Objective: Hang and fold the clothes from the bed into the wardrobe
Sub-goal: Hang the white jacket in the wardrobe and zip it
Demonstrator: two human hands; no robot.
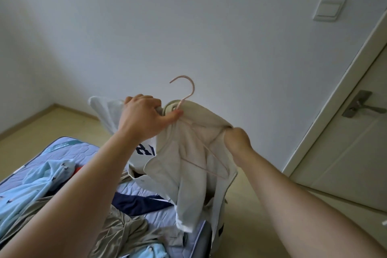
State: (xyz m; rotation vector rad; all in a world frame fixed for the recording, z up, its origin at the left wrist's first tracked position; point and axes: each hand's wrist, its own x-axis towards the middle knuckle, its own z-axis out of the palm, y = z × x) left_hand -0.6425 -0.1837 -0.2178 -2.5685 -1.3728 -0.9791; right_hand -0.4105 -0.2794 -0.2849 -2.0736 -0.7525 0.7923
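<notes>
I hold a cream jacket (188, 153) with dark blue lettering up in front of me, above the bed's foot end. A pink hanger (184, 90) sits inside it, its hook poking out of the collar and its lower wire showing against the lining. My left hand (144, 115) grips the collar and the hanger's neck. My right hand (236, 142) is tucked into the jacket's right shoulder, fingers hidden in the fabric. More clothes lie on the bed (69, 153): a light blue garment (31, 190), a khaki one (125, 228) and a navy one (136, 203).
A white wall fills the view ahead, with a light switch (328, 9) at the upper right. A closed door (345, 153) with a metal lever handle (362, 107) stands on the right. Wooden floor (52, 121) runs around the bed. No wardrobe is in view.
</notes>
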